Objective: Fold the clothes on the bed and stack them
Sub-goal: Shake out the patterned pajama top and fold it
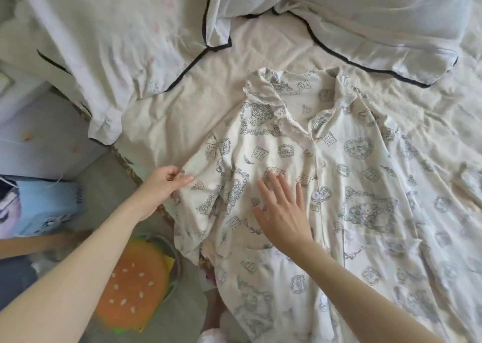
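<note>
A cream pajama shirt [347, 175] with grey cartoon prints lies spread face up on the bed, collar toward the pillows, buttons down its middle. My left hand [167, 179] pinches the edge of the shirt's left sleeve near the bed's side. My right hand [283, 212] lies flat with fingers spread on the shirt's left chest panel, pressing it down. The shirt's lower part runs off the bottom of the view.
Two white pillows with dark piping [112, 42] [378, 21] sit at the head of the cream bed sheet [208, 92]. Beside the bed on the floor are an orange burger-shaped cushion [133, 280] and a blue box [39, 207].
</note>
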The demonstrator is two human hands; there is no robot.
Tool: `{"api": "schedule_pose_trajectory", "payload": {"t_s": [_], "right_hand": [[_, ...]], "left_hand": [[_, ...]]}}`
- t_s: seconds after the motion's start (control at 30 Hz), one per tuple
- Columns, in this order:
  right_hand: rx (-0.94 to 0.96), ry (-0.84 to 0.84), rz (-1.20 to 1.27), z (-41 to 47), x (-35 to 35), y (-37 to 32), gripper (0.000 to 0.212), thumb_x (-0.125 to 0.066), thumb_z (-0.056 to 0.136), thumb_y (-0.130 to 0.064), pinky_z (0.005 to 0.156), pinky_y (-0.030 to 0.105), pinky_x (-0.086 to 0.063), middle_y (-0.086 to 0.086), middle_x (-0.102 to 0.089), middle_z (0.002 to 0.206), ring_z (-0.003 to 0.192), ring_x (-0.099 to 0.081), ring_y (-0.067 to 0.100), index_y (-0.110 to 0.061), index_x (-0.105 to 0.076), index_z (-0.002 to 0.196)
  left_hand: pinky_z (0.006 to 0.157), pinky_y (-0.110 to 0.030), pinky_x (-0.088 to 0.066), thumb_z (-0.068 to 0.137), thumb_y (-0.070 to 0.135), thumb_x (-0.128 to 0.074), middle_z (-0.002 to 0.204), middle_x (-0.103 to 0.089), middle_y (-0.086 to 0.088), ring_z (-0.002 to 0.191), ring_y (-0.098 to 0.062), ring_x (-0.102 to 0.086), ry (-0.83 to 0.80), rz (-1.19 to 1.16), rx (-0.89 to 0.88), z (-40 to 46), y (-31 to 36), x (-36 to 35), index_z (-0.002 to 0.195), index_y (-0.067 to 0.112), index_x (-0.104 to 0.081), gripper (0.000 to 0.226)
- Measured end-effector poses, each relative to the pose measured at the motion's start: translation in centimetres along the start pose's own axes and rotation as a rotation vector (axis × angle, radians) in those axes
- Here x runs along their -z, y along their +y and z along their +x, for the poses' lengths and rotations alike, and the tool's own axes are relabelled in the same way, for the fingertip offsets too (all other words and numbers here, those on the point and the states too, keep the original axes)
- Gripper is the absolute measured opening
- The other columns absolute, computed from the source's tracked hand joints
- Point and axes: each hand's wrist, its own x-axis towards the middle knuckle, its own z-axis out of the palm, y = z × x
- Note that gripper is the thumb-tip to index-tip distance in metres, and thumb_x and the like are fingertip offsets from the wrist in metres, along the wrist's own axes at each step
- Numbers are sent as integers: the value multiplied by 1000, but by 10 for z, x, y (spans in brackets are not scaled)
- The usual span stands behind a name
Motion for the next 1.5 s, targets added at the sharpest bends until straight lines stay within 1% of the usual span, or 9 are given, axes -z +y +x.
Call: {"api": "schedule_pose_trajectory", "payload": {"t_s": [0.17, 0.23, 0.4, 0.53, 0.77, 1.0, 1.2, 1.37, 1.5], "right_hand": [[-116, -64, 51, 9, -6, -18, 59, -32, 98, -44, 119, 47, -2, 0, 7, 160, 147, 11, 21, -29, -6, 150], [-167, -94, 47, 7, -5, -23, 59, -34, 99, -39, 119, 49, -3, 0, 8, 160, 147, 10, 22, -29, -7, 150], [-302, -19, 145, 15, -5, -50, 51, -31, 99, -27, 115, 52, -6, 3, 0, 160, 147, 5, 24, -24, -18, 148], [-349, -89, 199, 20, -7, -55, 58, -34, 99, -42, 115, 54, -7, 2, 3, 160, 147, 6, 24, -27, -12, 151], [-426, -111, 188, 24, 0, -65, 62, -42, 98, -35, 113, 59, -10, 0, 6, 160, 147, 8, 23, -29, -9, 149], [-356, -58, 183, 32, -4, -93, 75, -38, 91, -64, 110, 64, -5, -4, 22, 157, 145, 18, 23, -39, 3, 149], [-337, -114, 53, 38, -17, -91, 94, -43, 80, -75, 109, 68, -6, -5, 31, 153, 144, 21, 24, -42, 14, 147], [-358, -132, 48, 39, -20, -92, 96, -42, 78, -78, 109, 67, -5, -6, 33, 152, 144, 22, 23, -42, 14, 146], [-397, -120, 96, 50, -12, -96, 89, -46, 79, -74, 108, 67, -8, -6, 21, 157, 145, 15, 23, -42, 1, 147]], "left_hand": [[66, -19, -41, 86, 15, -68, 88, -55, -7, 78, -19, -51, 188, 72, -120, 17, 15, 56, 91, 10, -55, 14], [61, -11, -37, 86, 23, -69, 80, -50, 2, 73, -14, -47, 85, 216, -109, 23, 22, 79, 81, 15, -53, 18], [94, -29, -46, 95, 26, -52, 118, -63, 5, 107, -9, -59, -265, 40, 109, 30, 37, 105, 122, 15, -57, 29], [79, -28, -49, 90, 15, -63, 100, -72, 0, 92, -15, -65, -355, 321, 133, 36, 46, 120, 101, 13, -69, 14], [66, -25, -46, 74, 9, -79, 78, -59, -3, 74, -17, -56, -85, 424, -112, 49, 62, 130, 80, 8, -61, 18], [88, -29, -48, 92, 17, -61, 98, -71, -2, 95, -20, -64, -565, 591, 27, 48, 50, 140, 96, 9, -70, 13], [48, -17, -22, 82, 38, -70, 41, -38, 16, 41, 1, -34, -217, 565, -154, 57, 23, 151, 74, 15, -51, 31], [63, -15, -38, 83, 25, -72, 79, -61, 13, 71, 1, -53, -397, 614, -133, 54, 3, 162, 86, 20, -61, 13], [56, -25, -24, 89, 26, -65, 66, -41, 3, 61, -13, -35, -327, 706, -145, 52, -10, 169, 64, 13, -46, 33]]}}
